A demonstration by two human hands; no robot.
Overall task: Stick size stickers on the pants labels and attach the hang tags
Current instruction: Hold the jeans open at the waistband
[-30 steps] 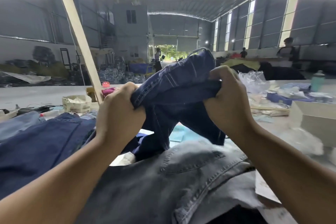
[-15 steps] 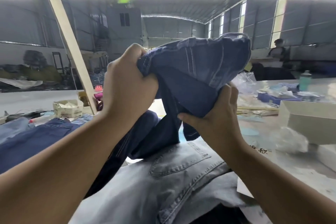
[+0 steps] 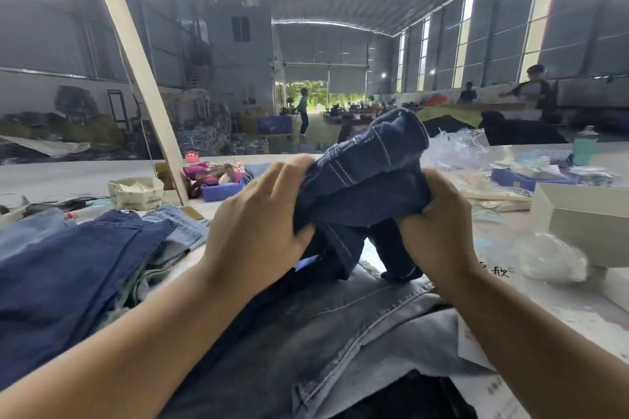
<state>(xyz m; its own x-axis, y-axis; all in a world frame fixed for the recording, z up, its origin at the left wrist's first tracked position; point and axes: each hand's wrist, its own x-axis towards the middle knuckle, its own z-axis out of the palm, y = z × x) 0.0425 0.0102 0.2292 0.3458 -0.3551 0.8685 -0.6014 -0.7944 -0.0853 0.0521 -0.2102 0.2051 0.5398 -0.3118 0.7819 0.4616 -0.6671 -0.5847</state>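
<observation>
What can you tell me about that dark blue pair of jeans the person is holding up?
The dark blue jeans look like denim with pale contrast stitching in doubled rows. They are bunched and folded over, raised above the table, with a lower part hanging down onto the grey jeans lying underneath. The left hand grips the left side of the bundle, the right hand the right. No label or tag shows.

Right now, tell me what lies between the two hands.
In the head view, bunched dark blue jeans fill the gap; left hand and right hand each grip them.
</observation>
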